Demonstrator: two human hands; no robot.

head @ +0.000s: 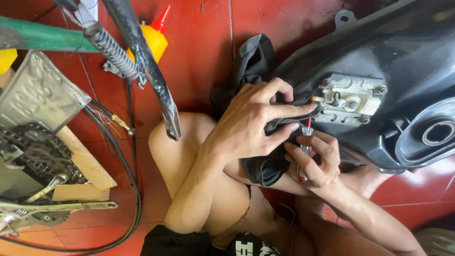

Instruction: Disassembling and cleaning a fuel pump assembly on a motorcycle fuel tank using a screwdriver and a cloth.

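My left hand [253, 121] presses a dark cloth [253, 59] against the black plastic motorcycle body panel [403, 52], its fingers spread toward a metal latch plate [350, 99] bolted to the panel. My right hand [315, 163] sits just below it, gripping a small screwdriver [305, 142] with a red and clear handle, its tip pointing up at the latch plate. My bare knee lies under both hands.
A yellow squeeze bottle with a red nozzle [154, 38] stands on the red tiled floor [199, 52]. At left are a black frame tube with a spring [142, 57], a licence plate [35, 92], a chain and sprocket [35, 147], wood blocks and black cables [135, 189].
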